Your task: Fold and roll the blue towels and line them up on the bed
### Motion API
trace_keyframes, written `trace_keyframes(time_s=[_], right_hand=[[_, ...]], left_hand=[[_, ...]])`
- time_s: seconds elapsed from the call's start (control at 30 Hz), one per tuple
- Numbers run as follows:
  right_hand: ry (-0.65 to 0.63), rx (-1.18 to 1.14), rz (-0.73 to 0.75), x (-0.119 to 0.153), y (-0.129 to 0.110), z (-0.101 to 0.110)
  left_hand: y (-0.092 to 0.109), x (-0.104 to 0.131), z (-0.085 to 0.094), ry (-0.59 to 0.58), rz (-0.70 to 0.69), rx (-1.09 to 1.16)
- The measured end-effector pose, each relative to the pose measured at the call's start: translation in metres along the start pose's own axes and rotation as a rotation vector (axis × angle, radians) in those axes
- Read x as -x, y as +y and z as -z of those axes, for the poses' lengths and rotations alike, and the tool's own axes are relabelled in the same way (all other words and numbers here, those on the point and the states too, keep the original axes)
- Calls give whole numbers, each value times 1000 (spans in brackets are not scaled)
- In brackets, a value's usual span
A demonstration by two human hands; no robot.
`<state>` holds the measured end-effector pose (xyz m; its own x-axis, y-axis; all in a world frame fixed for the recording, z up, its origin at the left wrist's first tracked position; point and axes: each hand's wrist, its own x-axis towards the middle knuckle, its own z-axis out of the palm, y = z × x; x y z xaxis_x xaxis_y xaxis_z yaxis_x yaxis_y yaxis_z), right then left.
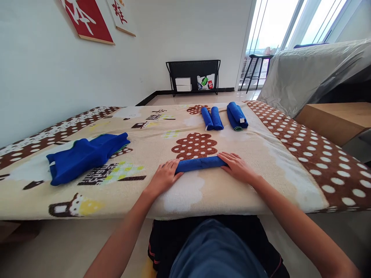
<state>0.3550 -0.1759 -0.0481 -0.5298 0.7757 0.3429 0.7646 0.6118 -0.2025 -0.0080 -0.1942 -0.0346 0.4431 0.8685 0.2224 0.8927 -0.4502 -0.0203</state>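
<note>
A blue cloth rolled into a long tube (200, 164) lies crosswise on the patterned blanket, below a brown dotted flower print. My left hand (165, 174) rests over its left end, with the fingers wrapped on it and the thumb at the near side. Over the right end lies my right hand (236, 166), its fingers close together on the roll. A loosely crumpled blue cloth (87, 156) is spread out at the left. Farther back stand out two narrow blue rolls (212, 118) side by side and a thicker blue roll (237, 116) with a white tag.
The blanket (139, 200) covers a low bed-like surface, its near edge by my body. A cardboard box (333, 119) and a plastic-covered piece of furniture (313, 73) are at the right. A black rack (193, 69) stands against the far wall, a stool (256, 71) by the window.
</note>
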Motion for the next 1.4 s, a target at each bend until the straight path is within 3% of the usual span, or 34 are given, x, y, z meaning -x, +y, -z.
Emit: trace_keyframes(time_s=[0.2, 0.37, 0.63, 0.73, 0.83, 0.97, 1.1, 1.23, 1.4], right_hand=[[6, -83, -11, -7, 15, -3], [-7, -115, 8, -12, 23, -2], [4, -158, -13, -18, 25, 11], [52, -209, -61, -25, 20, 41], [130, -275, -59, -39, 5, 92], [233, -271, 83, -75, -33, 173], [206, -174, 243, -115, -79, 234], [168, 65, 337, -134, -108, 266], [66, 129, 417, -137, -103, 263]], left_hand=[[-14, -8, -5, -29, -21, 39], [-28, -8, 0, -44, -71, 55], [-33, -4, 2, -3, -44, 77], [-34, -6, 3, -2, -40, 95], [-25, -7, 5, -7, -41, 155], [12, -20, 9, -22, 52, 398], [59, -43, 18, -92, 43, 600], [85, -54, 31, -81, -3, 765], [96, -43, 27, -188, 17, 854]])
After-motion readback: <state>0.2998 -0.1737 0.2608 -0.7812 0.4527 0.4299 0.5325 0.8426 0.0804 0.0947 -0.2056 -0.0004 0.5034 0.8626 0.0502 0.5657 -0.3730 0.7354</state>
